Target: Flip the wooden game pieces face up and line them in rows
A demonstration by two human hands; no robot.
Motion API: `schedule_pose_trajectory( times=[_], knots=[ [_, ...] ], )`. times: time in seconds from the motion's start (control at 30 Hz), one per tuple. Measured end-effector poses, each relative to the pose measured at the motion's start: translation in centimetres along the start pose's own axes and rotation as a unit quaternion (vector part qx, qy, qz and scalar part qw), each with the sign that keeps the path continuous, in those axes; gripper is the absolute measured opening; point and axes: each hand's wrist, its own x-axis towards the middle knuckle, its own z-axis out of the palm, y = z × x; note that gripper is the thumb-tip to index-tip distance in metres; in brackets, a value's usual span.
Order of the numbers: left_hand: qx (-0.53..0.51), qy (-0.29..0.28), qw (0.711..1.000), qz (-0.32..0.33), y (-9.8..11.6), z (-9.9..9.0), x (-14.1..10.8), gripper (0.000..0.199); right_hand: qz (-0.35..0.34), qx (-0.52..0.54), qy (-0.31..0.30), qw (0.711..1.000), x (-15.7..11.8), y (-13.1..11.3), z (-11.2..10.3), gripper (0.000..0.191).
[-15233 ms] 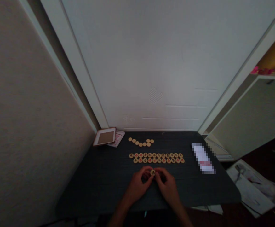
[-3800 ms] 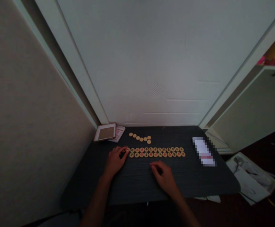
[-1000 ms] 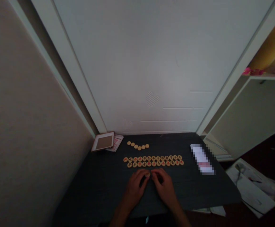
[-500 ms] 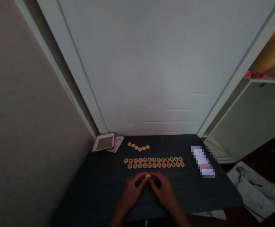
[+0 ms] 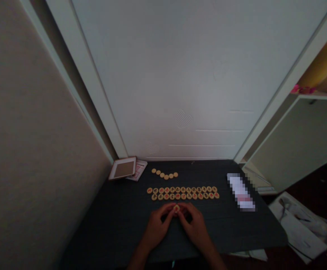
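Both my left hand [image 5: 157,224] and my right hand [image 5: 191,222] pinch one round wooden piece [image 5: 176,209] between their fingertips, over the dark table. Red marking shows on its face. Just beyond my hands lie two long rows of round pieces, an upper row [image 5: 183,190] and a lower row [image 5: 183,196], with red or dark characters facing up. Farther back, several plain-faced discs [image 5: 166,177] lie in a curved line.
A white-framed box lid or tray [image 5: 124,168] rests on a pink-and-white card [image 5: 140,169] at the table's back left. A blurred-out bright object [image 5: 241,192] lies on the right. White boxes [image 5: 303,225] stand beyond the table's [image 5: 118,232] right edge.
The piece between my fingertips has tilted, so its red-marked face now shows. My hands stay in nearly the same place.
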Motion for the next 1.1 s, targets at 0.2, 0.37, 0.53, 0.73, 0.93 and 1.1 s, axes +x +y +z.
schedule_pose_trajectory(
  times=[0.2,0.37,0.53,0.73,0.93,1.1],
  knots=[
    [0.014,-0.005,1.0,-0.004,-0.61,-0.05,0.05,0.03,0.008,0.012,0.003,1.0,0.09,-0.12,0.0,0.024],
    [0.035,0.003,0.999,0.001,-0.57,-0.03,-0.07,0.029,0.029,0.016,0.014,0.999,0.18,-0.55,-0.1,0.025],
    [0.055,-0.012,0.998,0.016,-0.42,0.1,-0.25,0.028,0.072,0.016,0.036,0.997,0.16,-0.5,-0.04,0.026],
    [0.074,-0.025,0.997,0.017,0.08,0.09,-0.37,0.027,0.093,0.025,0.037,0.995,0.1,-0.24,-0.14,0.028],
    [0.079,-0.013,0.997,0.009,0.27,0.15,-0.24,0.028,0.065,0.056,0.016,0.996,0.19,0.04,-0.46,0.028],
    [0.073,0.002,0.997,0.016,0.17,0.09,-0.17,0.027,0.058,0.068,0.007,0.996,0.25,0.15,-0.58,0.029]
  ],
)
